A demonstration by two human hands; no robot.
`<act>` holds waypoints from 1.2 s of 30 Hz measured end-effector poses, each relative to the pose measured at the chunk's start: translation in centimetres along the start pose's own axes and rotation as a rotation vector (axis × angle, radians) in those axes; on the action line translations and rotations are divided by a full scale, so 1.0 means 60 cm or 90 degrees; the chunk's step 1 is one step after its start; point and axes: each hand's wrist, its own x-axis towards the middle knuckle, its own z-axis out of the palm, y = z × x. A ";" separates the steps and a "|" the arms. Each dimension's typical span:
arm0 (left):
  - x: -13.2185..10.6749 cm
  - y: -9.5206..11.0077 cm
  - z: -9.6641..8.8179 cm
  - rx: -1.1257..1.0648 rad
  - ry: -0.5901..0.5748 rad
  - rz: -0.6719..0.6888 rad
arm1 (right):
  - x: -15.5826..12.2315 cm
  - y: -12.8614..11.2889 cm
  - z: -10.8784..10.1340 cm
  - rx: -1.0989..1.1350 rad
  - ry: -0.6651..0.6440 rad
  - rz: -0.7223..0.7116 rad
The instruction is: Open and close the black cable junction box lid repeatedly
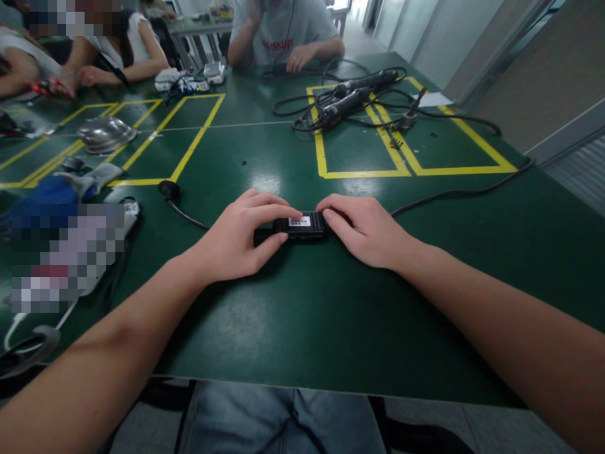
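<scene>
A small black box [302, 226] with a white label on top lies on the green table [293, 315], close in front of me. My left hand [241, 239] grips its left end, thumb along the near side and fingers over the top. My right hand [366, 230] closes on its right end, fingers curled over it. A black cable [454, 192] leads off to the right from the box, and another black cable [182, 211] runs to the left.
Two black power tools with tangled cords [350, 101] lie in a yellow-taped square at the back. A shiny metal piece [104, 133] and blue cloth [38, 202] sit at the left. Other people sit at the far edge [283, 44] and far left [108, 57].
</scene>
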 end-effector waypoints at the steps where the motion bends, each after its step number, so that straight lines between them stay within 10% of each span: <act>1: 0.000 -0.001 -0.001 0.001 0.003 -0.005 | 0.000 0.000 0.000 0.001 0.001 0.000; 36: -0.004 -0.003 0.007 0.034 -0.044 -0.020 | 0.001 0.003 -0.001 -0.028 -0.023 -0.024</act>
